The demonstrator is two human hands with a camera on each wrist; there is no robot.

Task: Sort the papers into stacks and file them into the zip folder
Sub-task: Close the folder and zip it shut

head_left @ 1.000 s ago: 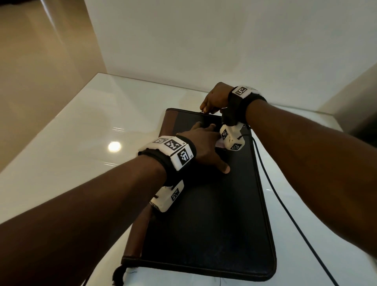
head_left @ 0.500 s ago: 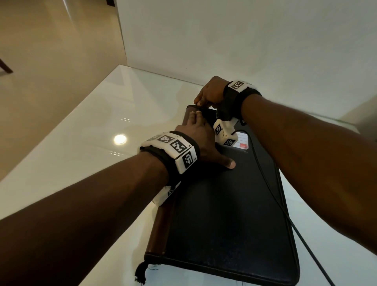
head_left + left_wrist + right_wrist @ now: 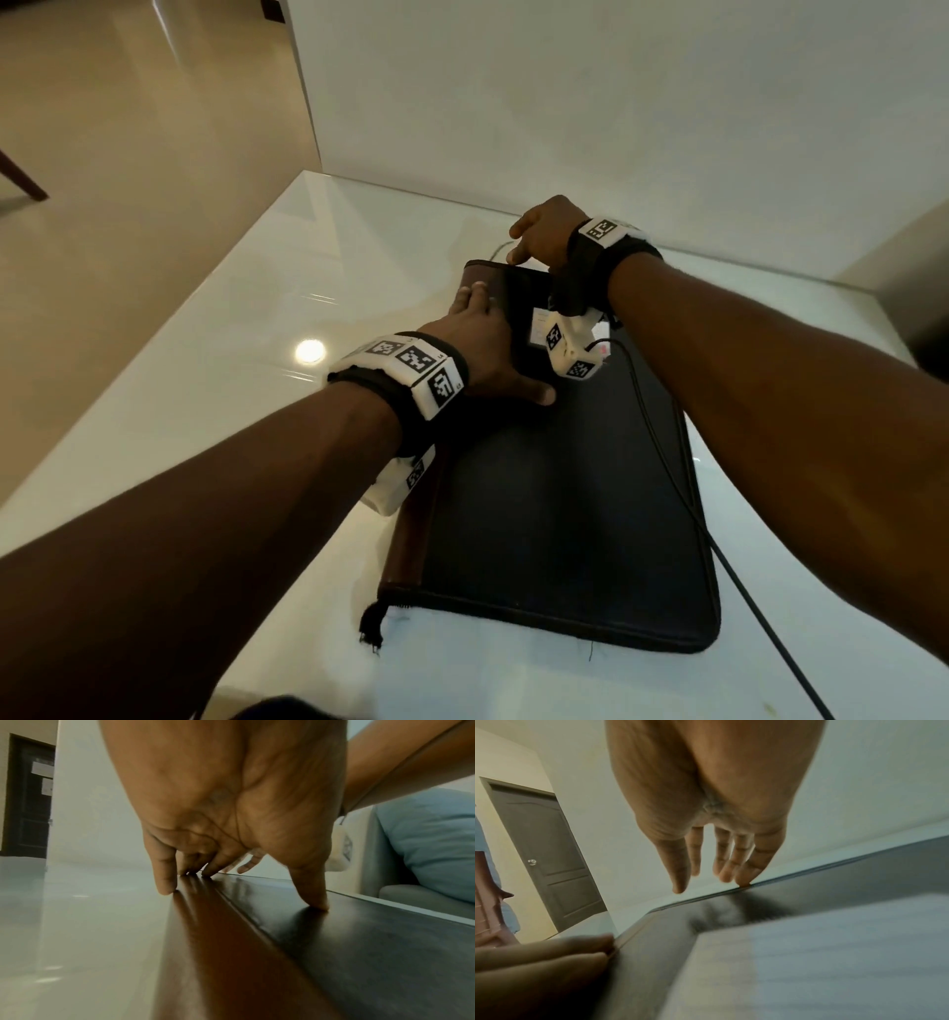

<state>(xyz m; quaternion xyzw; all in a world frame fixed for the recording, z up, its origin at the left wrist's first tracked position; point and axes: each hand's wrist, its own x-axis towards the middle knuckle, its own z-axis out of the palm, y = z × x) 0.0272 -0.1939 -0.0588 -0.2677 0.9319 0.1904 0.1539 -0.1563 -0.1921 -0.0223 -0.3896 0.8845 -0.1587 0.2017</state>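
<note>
A glossy white table [image 3: 215, 411] carries the closed black zip folder [image 3: 565, 514] with its brown spine, lying flat on it

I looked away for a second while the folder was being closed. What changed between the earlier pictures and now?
The right hand worked leftward along the zip folder's far edge to its far left corner; there its fingers have straightened, one fingertip touching the edge. The left hand slid left onto the brown spine, still pressing. The folder stays flat on the white table.
</note>
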